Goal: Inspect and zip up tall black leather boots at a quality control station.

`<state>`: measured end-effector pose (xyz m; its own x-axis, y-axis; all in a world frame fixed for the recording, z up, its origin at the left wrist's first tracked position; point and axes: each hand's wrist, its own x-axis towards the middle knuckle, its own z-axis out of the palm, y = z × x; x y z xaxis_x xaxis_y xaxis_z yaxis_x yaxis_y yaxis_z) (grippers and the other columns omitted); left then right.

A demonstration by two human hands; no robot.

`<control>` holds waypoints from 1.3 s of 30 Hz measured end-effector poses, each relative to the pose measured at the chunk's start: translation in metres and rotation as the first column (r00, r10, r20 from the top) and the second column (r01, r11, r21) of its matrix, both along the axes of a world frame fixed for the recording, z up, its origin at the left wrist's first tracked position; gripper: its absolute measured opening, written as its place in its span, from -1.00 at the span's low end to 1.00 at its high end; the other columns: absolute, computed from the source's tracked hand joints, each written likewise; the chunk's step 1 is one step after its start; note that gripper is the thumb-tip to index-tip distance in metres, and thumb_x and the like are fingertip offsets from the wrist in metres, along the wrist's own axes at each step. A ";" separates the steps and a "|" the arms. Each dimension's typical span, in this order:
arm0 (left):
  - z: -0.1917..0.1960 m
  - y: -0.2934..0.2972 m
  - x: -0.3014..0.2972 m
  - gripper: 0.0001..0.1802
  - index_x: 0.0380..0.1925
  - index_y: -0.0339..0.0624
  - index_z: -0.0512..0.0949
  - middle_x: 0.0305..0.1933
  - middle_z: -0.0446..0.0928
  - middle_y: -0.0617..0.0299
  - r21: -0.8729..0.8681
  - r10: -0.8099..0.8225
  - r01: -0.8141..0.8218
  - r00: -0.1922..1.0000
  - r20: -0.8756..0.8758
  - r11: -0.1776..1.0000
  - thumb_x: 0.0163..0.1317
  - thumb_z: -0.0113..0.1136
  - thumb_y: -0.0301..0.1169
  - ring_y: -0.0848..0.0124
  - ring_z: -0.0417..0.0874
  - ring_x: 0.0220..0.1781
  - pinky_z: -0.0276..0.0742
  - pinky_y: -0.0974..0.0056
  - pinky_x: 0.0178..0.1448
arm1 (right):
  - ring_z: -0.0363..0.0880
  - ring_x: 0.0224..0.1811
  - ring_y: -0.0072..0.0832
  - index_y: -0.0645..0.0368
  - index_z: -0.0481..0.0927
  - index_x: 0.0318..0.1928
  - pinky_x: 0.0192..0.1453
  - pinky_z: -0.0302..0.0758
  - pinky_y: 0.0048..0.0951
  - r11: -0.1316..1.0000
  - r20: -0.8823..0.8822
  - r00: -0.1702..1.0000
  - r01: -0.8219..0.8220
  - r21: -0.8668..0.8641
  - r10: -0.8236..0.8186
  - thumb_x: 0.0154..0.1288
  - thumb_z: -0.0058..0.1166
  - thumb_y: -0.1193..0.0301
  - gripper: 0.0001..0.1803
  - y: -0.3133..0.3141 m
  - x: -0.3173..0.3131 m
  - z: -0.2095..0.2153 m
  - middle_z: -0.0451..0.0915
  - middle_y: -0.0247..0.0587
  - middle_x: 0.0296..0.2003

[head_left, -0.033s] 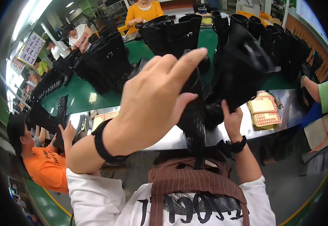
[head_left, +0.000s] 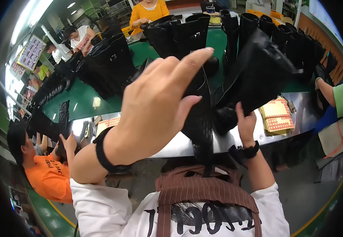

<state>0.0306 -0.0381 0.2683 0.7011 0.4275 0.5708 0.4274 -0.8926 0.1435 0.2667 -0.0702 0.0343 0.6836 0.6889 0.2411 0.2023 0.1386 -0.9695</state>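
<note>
While the left hand [head_left: 155, 102] was raised close under the camera, its fingers curled over the top of a tall black boot [head_left: 201, 118], thumb pressed against the shaft, so it was grasping that boot. The boot hung upright from the hand, reaching down toward the brown striped apron [head_left: 203, 189] at six o'clock. At about three o'clock of it, the right hand [head_left: 245, 122] reached up with its fingers wrapped on the lower edge of a second black boot [head_left: 258, 75], which was tilted, its shaft leaning up toward one o'clock. The two held boots were touching or nearly so near their lower parts; I cannot tell which. Each wrist carried one black band, two in all.

Beyond the hands ran the curved metal edge of the workbench [head_left: 179, 146], with a green conveyor surface [head_left: 84, 100] behind it. Rows of black boots [head_left: 108, 63] crowded the far side from nine o'clock round to two o'clock, too many and too overlapped to count. Open green surface lay mostly at ten o'clock of the left hand. One stack of yellow sheets with red dots [head_left: 277, 116] sat just beside the right hand at three o'clock, near the bench edge. One person in orange [head_left: 47, 173] sat at eight o'clock, another in orange [head_left: 147, 12] at twelve o'clock.
</note>
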 end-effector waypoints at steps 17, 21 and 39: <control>-0.025 0.013 -0.065 -0.19 0.16 -0.30 0.46 0.18 0.44 -0.04 0.582 0.192 -0.186 0.980 0.051 0.792 -0.18 0.57 -0.40 0.30 0.56 -0.07 0.33 0.52 -0.40 | 0.39 0.09 -0.24 0.37 0.39 0.11 0.23 0.28 -0.28 0.943 0.392 0.866 0.229 0.241 -0.310 0.17 0.29 0.41 -0.45 -0.033 0.013 -0.019 0.42 -0.03 0.05; -0.046 0.016 -0.081 -0.21 0.01 -0.32 0.44 0.13 0.30 -0.39 0.802 0.134 -0.342 0.939 0.318 0.490 -0.05 0.49 0.05 -0.09 0.52 0.03 0.65 0.17 -0.24 | 0.35 -0.06 -0.21 0.23 0.41 0.02 0.09 0.31 -0.24 0.851 0.626 0.671 0.013 0.525 -0.397 0.06 0.31 0.34 -0.47 -0.044 -0.013 0.002 0.37 -0.10 -0.10; -0.037 -0.031 -0.075 -0.88 -0.79 0.14 0.49 -0.67 0.27 0.44 -0.030 -0.124 0.144 0.927 0.355 0.989 -0.40 0.18 -0.19 0.39 0.41 -0.32 0.20 -0.28 0.32 | 0.36 -0.55 -0.36 0.33 0.52 -0.20 -0.38 0.36 -0.31 0.813 0.031 0.814 -0.581 0.023 0.580 0.49 -0.09 0.18 -0.61 0.053 -0.084 0.052 0.43 -0.16 -0.60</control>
<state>-0.0448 -0.0692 0.2313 0.5131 0.3807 0.7693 0.2176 -0.9247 0.3125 0.1823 -0.0174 0.0865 0.1531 0.9483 0.2779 0.0953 0.2657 -0.9593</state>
